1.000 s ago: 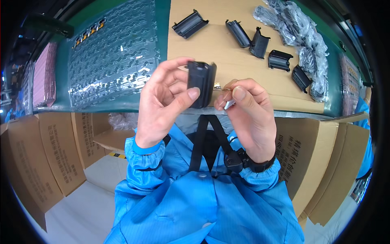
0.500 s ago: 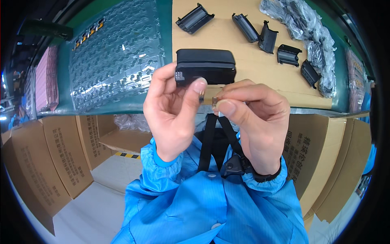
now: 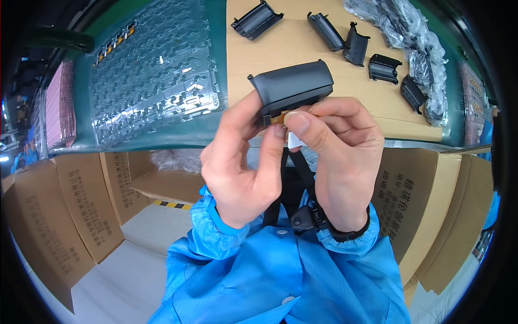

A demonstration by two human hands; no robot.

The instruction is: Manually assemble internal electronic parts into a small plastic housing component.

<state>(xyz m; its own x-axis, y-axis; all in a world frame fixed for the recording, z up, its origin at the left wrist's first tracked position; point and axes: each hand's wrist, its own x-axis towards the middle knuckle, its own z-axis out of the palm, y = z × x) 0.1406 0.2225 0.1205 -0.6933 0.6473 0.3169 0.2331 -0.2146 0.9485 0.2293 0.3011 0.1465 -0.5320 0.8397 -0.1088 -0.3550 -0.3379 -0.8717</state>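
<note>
My left hand (image 3: 240, 167) is closed around a black plastic housing (image 3: 295, 83), held tilted above the table's near edge with its smooth curved face up. An orange flex cable (image 3: 277, 118) shows along the housing's near lower edge. Thumb and forefinger of my right hand (image 3: 345, 148) pinch this cable there, and my left thumb presses close beside it. Below the right fingertips hangs a small white tab (image 3: 294, 141). The cable's far end is hidden behind the fingers and housing, so I cannot tell whether it is attached.
Several black plastic housings (image 3: 258, 21) lie on a cardboard sheet (image 3: 243, 59), with crumpled clear plastic bags (image 3: 426, 70) to their right. A clear moulded tray (image 3: 156, 70) at left carries orange-and-black parts (image 3: 114, 43). Cardboard boxes (image 3: 86, 210) stand below the table's edge.
The housing has tipped and shifted right in my left hand. My right hand has brought the small piece from just below the housing up against its near edge.
</note>
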